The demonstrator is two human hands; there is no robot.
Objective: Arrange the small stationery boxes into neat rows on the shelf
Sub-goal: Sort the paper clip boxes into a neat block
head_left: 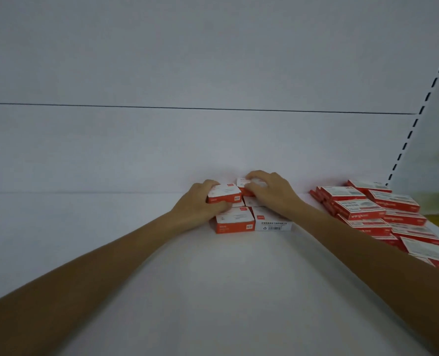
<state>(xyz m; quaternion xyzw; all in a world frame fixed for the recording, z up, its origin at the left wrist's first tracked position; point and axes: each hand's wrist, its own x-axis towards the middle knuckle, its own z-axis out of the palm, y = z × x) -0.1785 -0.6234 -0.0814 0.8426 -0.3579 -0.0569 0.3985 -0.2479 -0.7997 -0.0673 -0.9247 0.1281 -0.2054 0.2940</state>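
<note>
Only a small cluster of boxes (235, 222) sits at the back of the shelf (213, 291), not yet squared into rows. The left hand (200, 201) has its fingers clamped on the top box (225, 192), and the right hand (269, 191) curls its fingers over the rear box (242, 185). A jumbled pile (375, 214) to the right seemingly awaits arranging.

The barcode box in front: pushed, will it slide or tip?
The barcode box would probably slide, not tip: it lies flat and low on the smooth shelf. Its straight edges suggest stiff card; its small size, little weight.
</note>
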